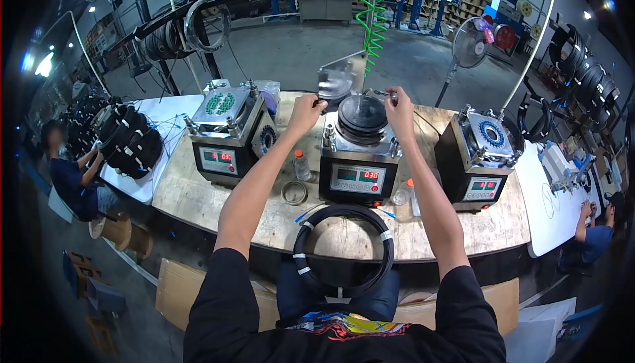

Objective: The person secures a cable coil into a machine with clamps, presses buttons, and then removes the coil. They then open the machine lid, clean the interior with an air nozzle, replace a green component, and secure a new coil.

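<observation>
We reach both hands across the bench (198, 197) to the middle machine (357, 176). Our left hand (305, 108) is curled closed at the machine's rear left corner, just beside the raised lid plate (337, 80). Our right hand (399, 103) is pinched closed at the rear right. What either hand grips is too small to tell. Between the hands, a black round stack (362, 118) sits on the machine top. A black taped coil (311, 230) lies at the near bench edge. A metal ring (294, 192) and a small bottle (301, 164) stand left of the machine.
</observation>
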The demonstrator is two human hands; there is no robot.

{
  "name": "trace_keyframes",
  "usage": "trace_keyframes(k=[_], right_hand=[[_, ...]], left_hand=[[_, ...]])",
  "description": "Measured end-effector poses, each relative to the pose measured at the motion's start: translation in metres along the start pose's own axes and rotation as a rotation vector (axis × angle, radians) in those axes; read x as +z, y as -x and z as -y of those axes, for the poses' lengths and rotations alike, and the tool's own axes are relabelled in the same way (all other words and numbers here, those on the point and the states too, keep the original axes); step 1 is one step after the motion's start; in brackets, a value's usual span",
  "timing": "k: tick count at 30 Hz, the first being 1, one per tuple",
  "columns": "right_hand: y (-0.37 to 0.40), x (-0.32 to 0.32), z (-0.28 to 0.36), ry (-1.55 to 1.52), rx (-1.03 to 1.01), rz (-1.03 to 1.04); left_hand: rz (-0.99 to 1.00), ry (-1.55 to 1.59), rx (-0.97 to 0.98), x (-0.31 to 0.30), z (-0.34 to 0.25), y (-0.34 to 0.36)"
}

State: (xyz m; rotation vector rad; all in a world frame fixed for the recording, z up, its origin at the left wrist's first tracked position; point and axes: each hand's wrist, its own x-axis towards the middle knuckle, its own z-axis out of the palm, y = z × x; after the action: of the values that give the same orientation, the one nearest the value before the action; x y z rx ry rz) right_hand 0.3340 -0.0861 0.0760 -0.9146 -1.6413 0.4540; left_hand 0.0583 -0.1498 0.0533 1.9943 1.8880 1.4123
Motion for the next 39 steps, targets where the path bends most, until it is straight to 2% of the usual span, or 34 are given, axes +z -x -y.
trace_keyframes(k=[3,8,11,15,16,19,20,24,26,29,32,34,36,39], right_hand=[[0.002,-0.006,0.021,0.046,0.041,0.071],[0.003,-0.003,0.015,0.013,0.036,0.001],[0.002,-0.003,0.014,0.008,0.046,0.012],[0.002,-0.001,0.008,-0.002,0.086,0.025],[0.001,-0.001,0.004,0.002,0.102,0.034],[-0.009,0.002,-0.014,-0.113,0.186,0.124],[-0.018,0.0,-0.021,-0.199,0.344,0.226],[-0.082,0.016,-0.023,0.065,0.187,0.172],[-0.125,0.052,-0.06,0.172,0.05,0.099],[-0.177,0.106,-0.102,0.381,0.37,0.308],[-0.184,0.143,-0.137,0.478,0.417,0.324],[-0.194,0.172,-0.172,0.456,0.603,0.348],[-0.194,0.187,-0.197,0.395,0.665,0.28],[-0.182,0.17,-0.162,0.376,0.68,0.196]], left_hand=[[-0.002,0.01,-0.076,0.002,0.012,-0.001],[-0.007,0.21,-0.21,0.019,0.027,-0.003],[-0.373,0.358,-0.321,0.023,-0.034,0.011],[-0.593,0.313,-0.113,0.038,-0.068,0.005],[-0.562,0.311,-0.125,0.039,-0.084,0.007],[-0.46,0.176,-0.132,0.035,-0.085,0.009],[-0.412,0.16,-0.157,0.034,-0.084,0.013],[-0.461,-0.075,0.005,0.036,-0.085,0.015],[-0.446,-0.06,-0.038,0.035,-0.088,0.015],[-0.421,-0.061,-0.085,0.034,-0.091,0.017],[-0.42,0.008,-0.133,0.029,-0.097,0.017],[-0.433,-0.001,-0.096,0.029,-0.096,0.018],[-0.423,0.032,-0.117,0.028,-0.097,0.016],[-0.402,0.079,-0.148,0.025,-0.097,0.016]])
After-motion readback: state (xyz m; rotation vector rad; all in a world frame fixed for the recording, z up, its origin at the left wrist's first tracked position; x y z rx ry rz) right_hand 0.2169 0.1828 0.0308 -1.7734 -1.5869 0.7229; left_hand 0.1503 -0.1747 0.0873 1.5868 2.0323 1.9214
